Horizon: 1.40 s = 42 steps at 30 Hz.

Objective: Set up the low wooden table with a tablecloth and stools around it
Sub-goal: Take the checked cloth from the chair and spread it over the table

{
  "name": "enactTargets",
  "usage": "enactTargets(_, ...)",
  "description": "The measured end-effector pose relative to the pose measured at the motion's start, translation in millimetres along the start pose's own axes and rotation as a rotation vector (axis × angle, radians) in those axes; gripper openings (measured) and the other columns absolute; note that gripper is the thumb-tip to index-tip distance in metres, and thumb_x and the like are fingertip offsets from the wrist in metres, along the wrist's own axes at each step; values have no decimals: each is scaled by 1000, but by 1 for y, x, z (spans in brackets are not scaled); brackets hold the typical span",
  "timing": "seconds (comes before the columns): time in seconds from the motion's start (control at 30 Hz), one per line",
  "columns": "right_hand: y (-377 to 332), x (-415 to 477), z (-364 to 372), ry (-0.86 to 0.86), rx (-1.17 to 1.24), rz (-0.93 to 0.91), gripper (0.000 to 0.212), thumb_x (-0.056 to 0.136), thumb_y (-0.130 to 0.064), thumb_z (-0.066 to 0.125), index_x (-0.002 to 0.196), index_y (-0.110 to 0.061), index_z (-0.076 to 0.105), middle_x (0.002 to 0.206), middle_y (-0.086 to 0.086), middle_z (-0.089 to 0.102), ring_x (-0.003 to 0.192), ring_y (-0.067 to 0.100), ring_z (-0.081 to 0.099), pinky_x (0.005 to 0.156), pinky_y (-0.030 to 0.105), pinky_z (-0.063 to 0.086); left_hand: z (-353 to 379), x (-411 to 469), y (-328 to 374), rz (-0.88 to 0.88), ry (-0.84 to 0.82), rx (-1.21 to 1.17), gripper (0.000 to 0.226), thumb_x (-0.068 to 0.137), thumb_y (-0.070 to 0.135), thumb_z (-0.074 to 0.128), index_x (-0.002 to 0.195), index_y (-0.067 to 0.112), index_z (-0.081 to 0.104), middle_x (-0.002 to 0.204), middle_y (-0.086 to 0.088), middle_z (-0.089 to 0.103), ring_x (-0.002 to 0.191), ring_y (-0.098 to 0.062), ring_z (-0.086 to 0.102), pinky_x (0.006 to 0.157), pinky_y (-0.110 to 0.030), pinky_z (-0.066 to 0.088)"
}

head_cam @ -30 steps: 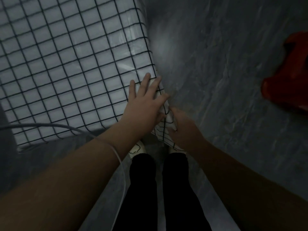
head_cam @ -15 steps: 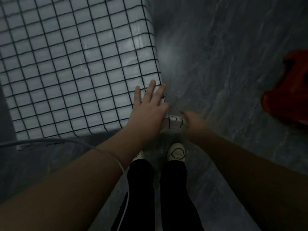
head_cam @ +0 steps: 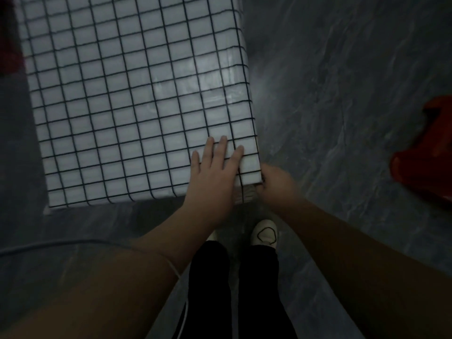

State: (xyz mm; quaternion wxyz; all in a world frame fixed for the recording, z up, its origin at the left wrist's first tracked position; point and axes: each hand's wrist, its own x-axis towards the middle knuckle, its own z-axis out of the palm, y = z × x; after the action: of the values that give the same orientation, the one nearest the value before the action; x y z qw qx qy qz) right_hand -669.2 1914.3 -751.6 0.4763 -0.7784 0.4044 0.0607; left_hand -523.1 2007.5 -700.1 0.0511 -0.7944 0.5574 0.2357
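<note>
Head view: left hand (head_cam: 210, 177) presses cloth (head_cam: 122, 94) flat, fingers (head_cam: 221, 148) straight; right hand (head_cam: 276, 187) pinches its corner. Pull down evenly, avoiding wrinkles.

Grid-checked tablecloth (head_cam: 137, 99) (white, black lines) covers table.

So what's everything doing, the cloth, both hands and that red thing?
tablecloth: spread flat, near corner hanging down.
left hand: flat, pressing the tablecloth by that corner.
right hand: grips the hanging corner.
red thing: on the floor, apart, blurred.
</note>
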Motion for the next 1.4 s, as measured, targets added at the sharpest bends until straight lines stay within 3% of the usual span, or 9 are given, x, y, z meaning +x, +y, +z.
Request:
enactTargets(0.17,12,12,-7,-160,-237,82,26,90,-13,59,111,-18,72,107,5,71,101,23,64,88,33,49,3,-1,-3,-19,11,-5,91,90,34,65,156,27,2,165,-10,-3,151,-36,-9,122,-55,2)
enactTargets(0.4,14,7,-4,-95,-211,144,23,86,-19,66,108,-27,67,97,-9,62,100,19,61,81,29,44,1,0,-2,-47,-5,-23,90,90,31,62,155,28,0,165,-7,-7,150,-34,-14,121,-57,0)
enactTargets(0.57,-28,-1,-24,-126,51,129,68,71,-55,61,136,-46,42,128,-12,59,117,12,56,101,40,48,-13,0,0,-63,-72,-64,91,91,34,60,155,30,-3,165,-5,-11,150,-31,-19,119,-58,-8)
enactTargets(0.8,-72,-12,-41,-30,-53,41,99,81,-16,71,155,-38,10,157,-12,28,141,9,32,115,42,36,-27,-26,-17,-184,-34,-133,94,91,29,64,155,31,-5,166,-3,-9,151,-30,-13,121,-57,-1)
enactTargets(0.93,-93,-5,-37,46,22,48,80,77,-33,59,150,-38,26,138,-18,42,126,3,42,105,30,42,-21,-32,-29,-184,-44,-208,92,91,29,63,155,31,-2,166,-4,-3,152,-29,-8,122,-52,-1)
enactTargets(1.1,-101,1,-23,87,-170,197,88,85,-5,63,157,-21,15,157,3,24,141,25,32,116,40,33,-18,-47,-50,-160,-10,-281,87,92,28,62,155,31,3,165,-5,2,152,-28,-3,122,-48,2)
enactTargets(1.23,-131,-1,-8,102,-320,255,79,85,-14,58,154,-16,20,156,12,26,139,33,33,113,50,34,-25,-79,-91,-206,18,-309,87,91,28,63,156,30,5,165,-5,3,152,-27,-2,123,-45,2)
enactTargets(1.3,-151,-4,9,149,-532,215,76,84,-21,58,152,-14,24,157,17,24,141,36,27,114,53,31,-28,-98,-119,-239,20,-323,84,93,26,61,156,29,6,166,-5,4,152,-26,-2,124,-46,6)
enactTargets(1.4,-191,-8,54,97,-601,57,78,86,-25,58,154,-13,22,162,16,16,148,32,15,120,48,21,-27,-130,-165,-322,21,-376,78,94,23,55,157,27,9,165,-4,6,152,-25,0,124,-44,10)
